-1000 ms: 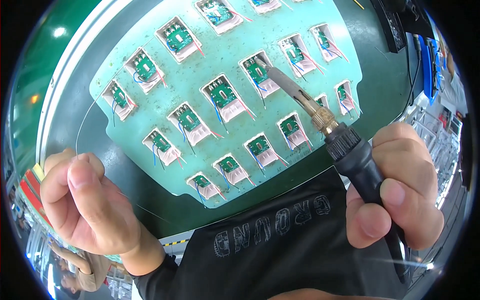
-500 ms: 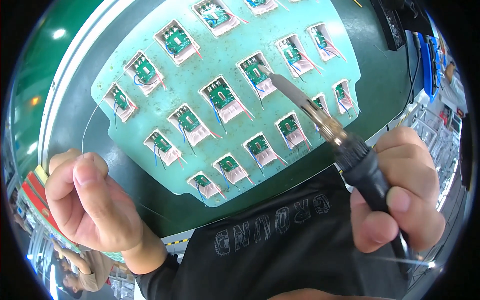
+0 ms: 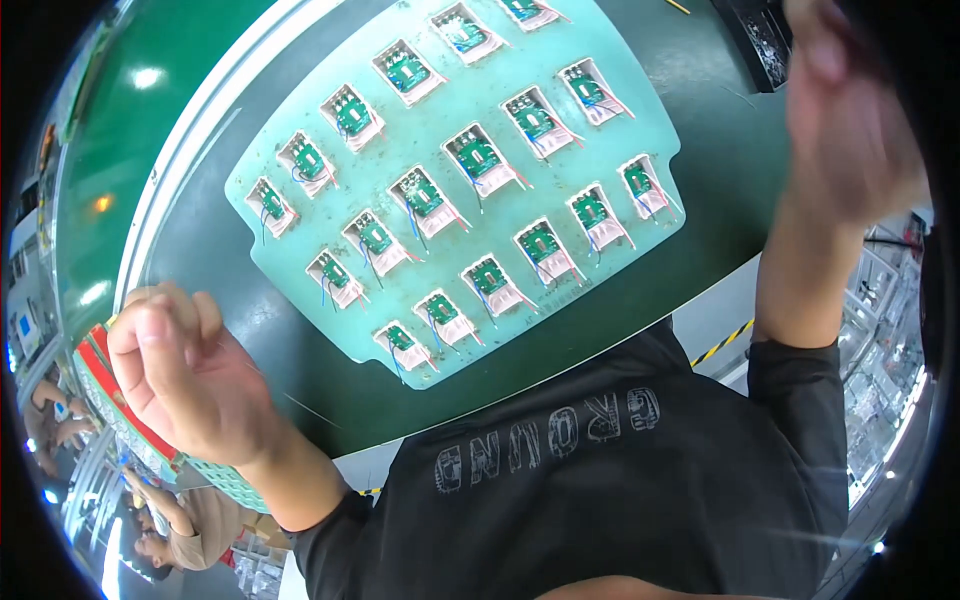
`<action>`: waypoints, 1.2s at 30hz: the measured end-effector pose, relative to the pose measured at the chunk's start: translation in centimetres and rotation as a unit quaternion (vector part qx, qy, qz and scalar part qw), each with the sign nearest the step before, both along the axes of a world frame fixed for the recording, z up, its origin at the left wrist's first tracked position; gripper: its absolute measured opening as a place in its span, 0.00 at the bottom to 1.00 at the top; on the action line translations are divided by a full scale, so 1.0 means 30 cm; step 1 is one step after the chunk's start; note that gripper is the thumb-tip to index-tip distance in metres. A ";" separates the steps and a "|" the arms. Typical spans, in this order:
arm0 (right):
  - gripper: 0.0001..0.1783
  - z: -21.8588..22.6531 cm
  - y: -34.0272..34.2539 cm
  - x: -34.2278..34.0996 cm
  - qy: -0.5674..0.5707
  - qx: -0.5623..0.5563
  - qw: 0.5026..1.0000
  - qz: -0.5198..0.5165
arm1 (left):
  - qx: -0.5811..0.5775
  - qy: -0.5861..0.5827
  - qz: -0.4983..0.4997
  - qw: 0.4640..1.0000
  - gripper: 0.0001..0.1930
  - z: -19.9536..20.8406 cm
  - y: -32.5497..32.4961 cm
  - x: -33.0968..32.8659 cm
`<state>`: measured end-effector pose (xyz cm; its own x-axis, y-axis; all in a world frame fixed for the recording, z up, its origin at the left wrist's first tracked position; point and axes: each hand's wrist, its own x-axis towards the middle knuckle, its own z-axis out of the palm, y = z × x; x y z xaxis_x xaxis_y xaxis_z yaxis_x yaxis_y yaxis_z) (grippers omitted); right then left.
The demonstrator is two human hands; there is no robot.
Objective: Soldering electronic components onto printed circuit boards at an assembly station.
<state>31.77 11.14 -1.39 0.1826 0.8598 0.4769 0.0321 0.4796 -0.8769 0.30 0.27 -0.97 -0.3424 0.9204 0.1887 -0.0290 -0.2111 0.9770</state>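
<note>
My left hand (image 3: 190,370) is raised at the left of the table, thumb pressed to curled fingers. The thin solder wire seen in that pinch half a second ago is hardly visible against the background now. At the upper right, my right hand (image 3: 850,130) is smeared by motion, beside a black holder (image 3: 755,45); its fingers and anything in them cannot be made out. Between the hands lies a pale green tray (image 3: 330,235) with several white housings, each holding a green circuit board (image 3: 475,155) with blue and red wires. Neither hand touches the tray.
The dark green table (image 3: 700,120) curves round the tray, with a pale rim at the left. A red-edged green crate (image 3: 125,395) stands beyond my left hand. Another person (image 3: 200,525) is at the lower left, away from the tray.
My right hand has moved from the lower right up to the far right edge, and the soldering iron no longer shows. The tray appears shifted in view; my left hand keeps its pinch.
</note>
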 end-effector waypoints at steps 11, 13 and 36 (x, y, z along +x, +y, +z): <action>0.17 -0.028 0.073 0.015 -0.041 -0.006 0.999 0.026 | 0.006 -0.180 -0.046 0.983 0.08 -0.005 0.021 -0.113; 0.17 -0.020 0.073 0.026 -0.056 -0.002 0.998 0.022 | 0.000 -0.192 -0.031 0.981 0.08 -0.019 0.032 -0.115; 0.22 0.038 0.038 -0.147 -0.173 0.004 0.985 -0.020 | -0.049 -0.255 -0.028 0.965 0.08 -0.035 -0.004 -0.177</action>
